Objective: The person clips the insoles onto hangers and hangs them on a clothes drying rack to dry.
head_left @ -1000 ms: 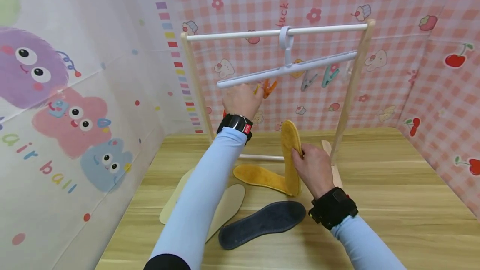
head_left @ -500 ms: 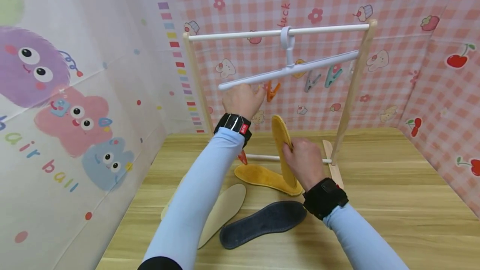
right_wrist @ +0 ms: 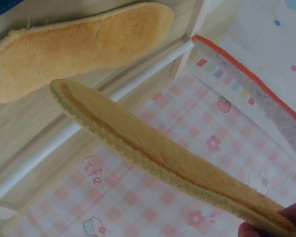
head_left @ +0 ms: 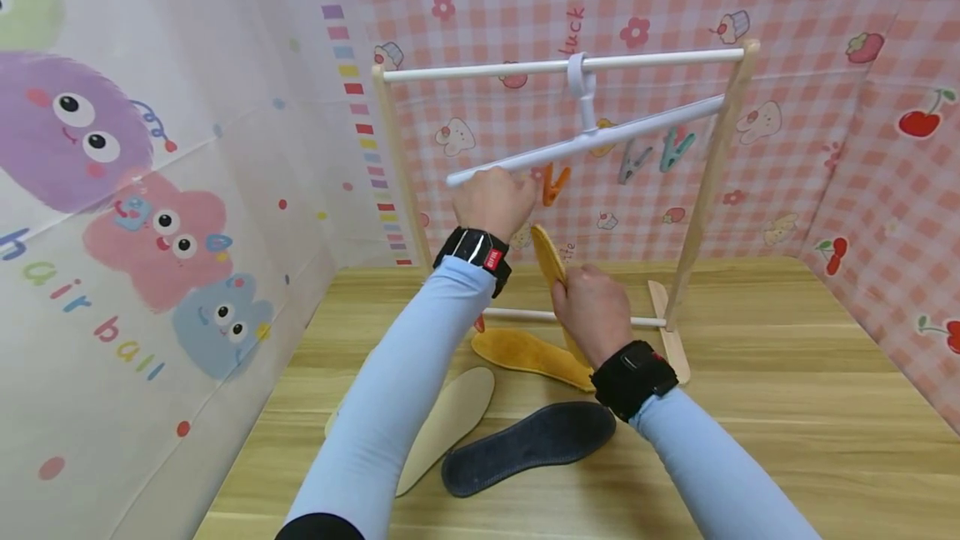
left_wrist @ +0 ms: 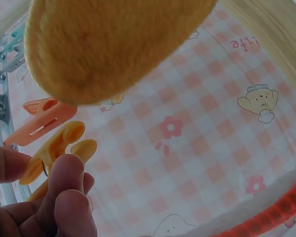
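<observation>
Below the low left end of the white hanger bar (head_left: 660,117), my left hand (head_left: 495,200) pinches a yellow clothespin (left_wrist: 52,150) between thumb and fingers; in the left wrist view its jaws stand apart. An orange clothespin (head_left: 553,184) hangs beside it. My right hand (head_left: 594,311) grips a yellow fuzzy insole (head_left: 550,255) held up on a slant. The insole's rounded end (left_wrist: 108,54) is near the yellow clothespin, with a gap between them. A second yellow insole (head_left: 528,354) lies on the table beneath.
A dark insole (head_left: 528,448) and a beige insole (head_left: 450,423) lie in front. Grey (head_left: 633,162) and teal (head_left: 677,150) clothespins hang further right. A red-edged pale insole (right_wrist: 256,81) hangs on the left, mostly hidden behind my left arm. The wooden rack posts (head_left: 708,190) flank the hanger.
My right hand has moved left and slightly up, lifting the yellow insole off the other one and tilting its end towards my left hand. The left hand stays under the bar.
</observation>
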`<action>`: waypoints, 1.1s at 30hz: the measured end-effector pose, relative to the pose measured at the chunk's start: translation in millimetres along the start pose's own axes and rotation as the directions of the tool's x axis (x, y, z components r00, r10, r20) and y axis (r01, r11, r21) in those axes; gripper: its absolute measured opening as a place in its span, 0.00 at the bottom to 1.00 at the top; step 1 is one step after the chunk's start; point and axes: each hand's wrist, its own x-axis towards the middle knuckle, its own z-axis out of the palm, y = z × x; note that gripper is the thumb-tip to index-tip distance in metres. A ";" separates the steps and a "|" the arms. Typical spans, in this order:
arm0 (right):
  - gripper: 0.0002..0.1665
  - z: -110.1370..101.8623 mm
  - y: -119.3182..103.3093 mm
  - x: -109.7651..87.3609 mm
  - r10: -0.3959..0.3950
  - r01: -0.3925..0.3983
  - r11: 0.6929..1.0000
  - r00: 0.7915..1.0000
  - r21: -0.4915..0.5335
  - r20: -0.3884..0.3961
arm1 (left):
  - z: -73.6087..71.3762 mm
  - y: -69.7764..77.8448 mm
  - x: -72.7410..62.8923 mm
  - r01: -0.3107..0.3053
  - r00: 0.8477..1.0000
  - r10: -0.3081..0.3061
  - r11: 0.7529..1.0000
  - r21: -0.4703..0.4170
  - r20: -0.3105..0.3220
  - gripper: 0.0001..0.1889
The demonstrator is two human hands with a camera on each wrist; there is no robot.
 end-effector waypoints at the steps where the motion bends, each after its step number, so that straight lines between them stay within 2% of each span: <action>1: 0.11 1.3 -1.3 0.9 -0.007 0.007 1.000 1.000 -0.013 -0.006 | -0.2 -0.2 -0.2 -0.006 1.000 0.006 1.000 -0.004 -0.001 0.30; 9: 0.11 4.7 -11.1 7.3 -0.015 0.014 0.998 1.000 -0.061 -0.026 | 0.9 -0.4 -1.5 -0.052 0.998 0.052 0.999 0.010 -0.046 0.29; 20: 0.11 3.6 -19.0 22.5 -0.015 0.013 0.998 1.000 -0.067 -0.024 | 0.4 3.8 -4.3 -0.030 0.999 0.031 0.999 0.018 -0.030 0.29; 27: 0.14 2.7 -19.8 21.4 -0.024 0.022 0.998 0.999 -0.061 -0.032 | 1.8 1.0 -4.8 -0.058 0.997 0.061 0.997 0.044 -0.057 0.29; 33: 0.16 3.8 -20.7 18.7 -0.056 0.052 0.995 0.997 -0.082 -0.047 | 2.8 -3.6 -3.5 -0.060 0.996 0.063 0.997 0.050 -0.068 0.30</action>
